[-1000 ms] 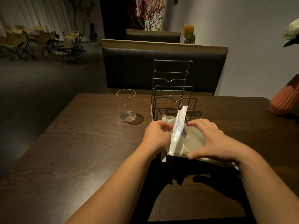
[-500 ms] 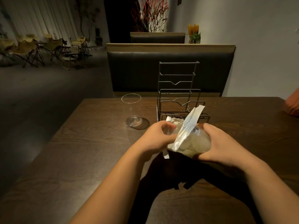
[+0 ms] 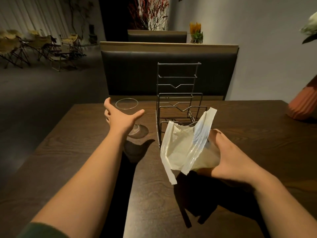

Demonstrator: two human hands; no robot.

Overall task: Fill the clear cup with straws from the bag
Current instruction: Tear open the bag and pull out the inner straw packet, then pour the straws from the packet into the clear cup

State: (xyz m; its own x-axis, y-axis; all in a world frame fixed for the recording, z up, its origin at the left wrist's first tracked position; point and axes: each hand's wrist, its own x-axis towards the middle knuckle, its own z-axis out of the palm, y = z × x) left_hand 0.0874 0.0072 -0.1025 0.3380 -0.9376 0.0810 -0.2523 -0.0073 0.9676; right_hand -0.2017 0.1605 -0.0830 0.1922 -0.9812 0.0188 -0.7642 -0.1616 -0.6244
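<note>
Left hand (image 3: pixel 120 117) sits centre-left of frame, spread wide, thumb out to the right and fingers to the left, cupped around the near side of the clear cup (image 3: pixel 127 115). Contact with the glass: can't tell, hand blocks most of the cup wall. Cup stands upright on the counter (image 3: pixel 72 152), rim visible just above the hand, base showing below the wrist. No straws visible inside it.

Right hand (image 3: pixel 228 157) is centre-right, clenched on the bag (image 3: pixel 181 148), gripping its right side from behind and underneath. Bag is lifted off the counter, its shadow lying on the wood below it. Mouth of the bag faces up and left, with a loose strip hanging off the lower left edge and a flap sticking up at the top right. Contents look pale and bunched; individual straws not resolvable.

Bag is well apart from the cup, to the right of it and lower in frame. Wire rack (image 3: pixel 178 100) stands between and behind them, centre of frame, bag partly overlapping its lower right.

Orange ribbed vase (image 3: pixel 303 107) at the right edge, on the counter. Dark padded bench back (image 3: pixel 168 71) behind the counter.
</note>
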